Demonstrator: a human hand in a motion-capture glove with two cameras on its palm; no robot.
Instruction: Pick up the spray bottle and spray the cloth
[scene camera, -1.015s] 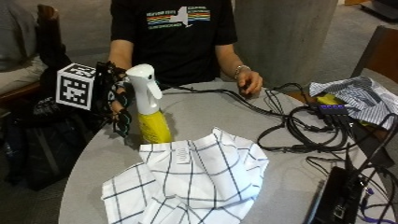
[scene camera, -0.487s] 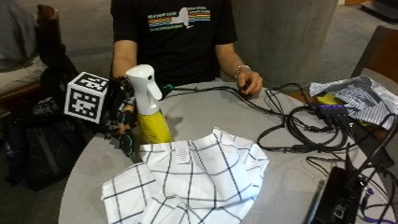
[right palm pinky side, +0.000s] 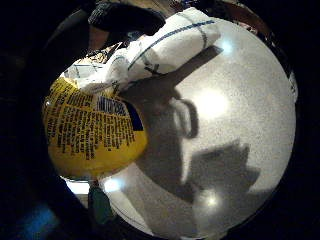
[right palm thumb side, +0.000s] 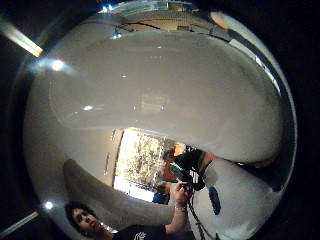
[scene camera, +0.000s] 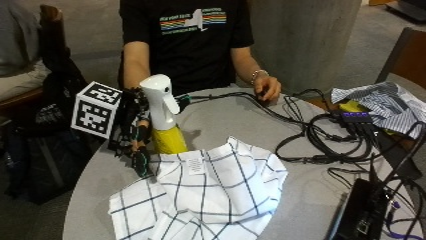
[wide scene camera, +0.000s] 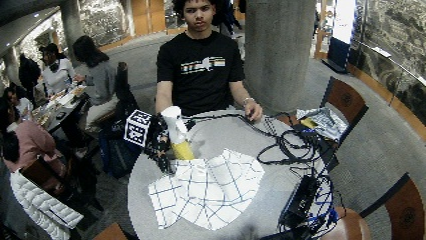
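The spray bottle (scene camera: 163, 112) stands upright on the round grey table (scene camera: 219, 117), with a white trigger head and a yellow body. My gloved right hand (scene camera: 136, 132) is against its left side, fingers pointing down toward the cloth's corner and not wrapped round the bottle. The white cloth (scene camera: 206, 195) with dark checks lies crumpled just in front of the bottle. The little finger side palm view has the yellow label (right palm pinky side: 92, 132) close by, with the cloth (right palm pinky side: 165, 42) beside it. The white head (right palm thumb side: 160, 90) fills the thumb side palm view. The person's bare left hand (scene camera: 266, 90) rests on the table's far side.
A tangle of black cables (scene camera: 319, 135) covers the table's right half, with a black device (scene camera: 363, 210) at the front right. A striped cloth (scene camera: 383, 102) lies at the right edge. A dark bag (scene camera: 40, 150) sits on the floor to the left.
My gloved hand has sunk a little lower along the bottle's left side. The bottle and the cloth have stayed where they were.
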